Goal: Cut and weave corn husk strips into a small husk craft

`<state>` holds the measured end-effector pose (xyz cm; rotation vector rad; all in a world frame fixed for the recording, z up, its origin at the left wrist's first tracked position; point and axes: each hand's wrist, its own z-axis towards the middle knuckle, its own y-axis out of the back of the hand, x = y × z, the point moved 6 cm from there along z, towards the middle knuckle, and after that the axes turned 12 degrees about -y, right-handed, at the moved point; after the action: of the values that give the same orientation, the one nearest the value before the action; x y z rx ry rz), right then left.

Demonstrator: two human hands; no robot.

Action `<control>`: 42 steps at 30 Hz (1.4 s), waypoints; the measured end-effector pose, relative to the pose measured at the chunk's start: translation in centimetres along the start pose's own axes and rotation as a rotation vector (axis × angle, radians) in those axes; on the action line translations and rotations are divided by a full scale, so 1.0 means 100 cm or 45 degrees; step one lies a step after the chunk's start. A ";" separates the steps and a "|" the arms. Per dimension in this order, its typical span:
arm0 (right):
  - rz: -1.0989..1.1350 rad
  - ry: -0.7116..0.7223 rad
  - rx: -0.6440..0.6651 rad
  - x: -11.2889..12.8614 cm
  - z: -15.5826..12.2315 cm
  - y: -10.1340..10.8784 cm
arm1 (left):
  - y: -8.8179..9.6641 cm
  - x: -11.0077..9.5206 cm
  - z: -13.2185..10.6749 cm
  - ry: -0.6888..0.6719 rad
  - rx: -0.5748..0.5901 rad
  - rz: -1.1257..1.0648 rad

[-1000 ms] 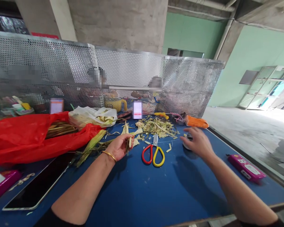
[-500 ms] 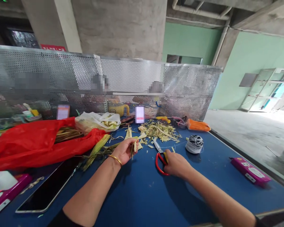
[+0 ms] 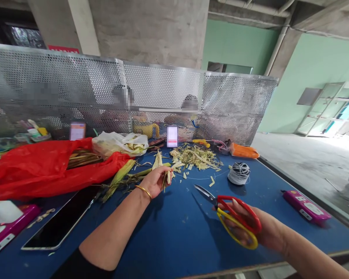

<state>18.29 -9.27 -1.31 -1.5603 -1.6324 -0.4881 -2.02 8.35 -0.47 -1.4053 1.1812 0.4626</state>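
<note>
With twelve straight ahead of the person, the left hand (image 3: 157,180) is just short of twelve o'clock, its fingers curled closed around a small bunch of dried husk strips (image 3: 166,179) whose ends stick out past the fingertips. A gold bangle (image 3: 143,191) circles that wrist. The right hand (image 3: 266,226), at two o'clock, is wrapped around scissors (image 3: 217,202), with fingers through the handle loops, one red and one yellow. The blades lie nearly together, pointing toward ten o'clock, and appear raised above the blue bench (image 3: 177,240), where their shadow falls. The blade tips are apart from the husk strips.

At one o'clock, beyond the scissors, sits a ball of black and white cord (image 3: 239,173); a thin thread runs from near it toward nine o'clock. A heap of shredded husk scraps (image 3: 196,157) lies at twelve, beyond both hands, with an upright lit phone (image 3: 172,136) behind it. At eleven are a white plastic bag (image 3: 119,143) and a yellow-green husk leaf (image 3: 119,174). At ten, a red plastic bag (image 3: 31,164) spreads beside a flat dark-screened tablet (image 3: 62,221). A magenta packet (image 3: 306,207) lies at two, past the right hand.
</note>
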 end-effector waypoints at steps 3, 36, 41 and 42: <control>0.269 -0.040 0.085 -0.003 0.007 -0.007 | 0.000 0.001 0.000 -0.005 0.000 0.017; -1.941 0.197 -1.105 0.074 0.050 0.007 | -0.016 0.000 -0.028 -0.056 0.046 0.186; -1.505 0.615 -0.755 0.101 0.069 -0.019 | -0.017 0.007 -0.028 -0.111 -0.010 0.257; -1.238 0.674 -0.584 0.102 0.076 -0.023 | -0.017 0.010 -0.027 -0.098 0.006 0.246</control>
<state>14.81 2.62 2.48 -0.6817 -1.8146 -1.7170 -1.11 5.15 0.23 -1.2641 1.2597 0.6431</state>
